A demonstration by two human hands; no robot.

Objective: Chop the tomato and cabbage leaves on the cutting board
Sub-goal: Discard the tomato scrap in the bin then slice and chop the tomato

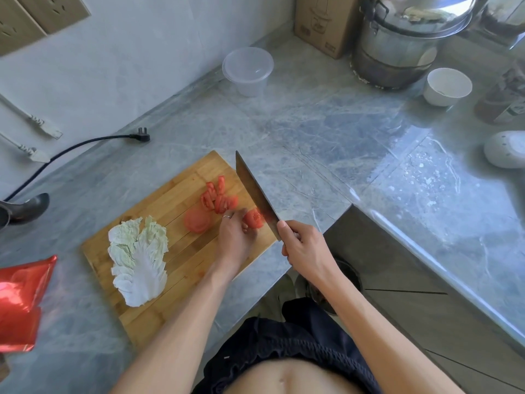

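A wooden cutting board lies on the grey marble counter. Pale cabbage leaves rest flat on its left half. Cut tomato strips and a tomato slice sit on its far right part. My left hand holds a tomato piece down with curled fingers near the board's right edge. My right hand grips the handle of a cleaver, whose blade stands just to the right of that piece, against it.
A clear plastic container stands at the back. A steel pot, a cardboard box and a white cup are at the far right. A black plug and cable lie behind the board. A red foil bag is left.
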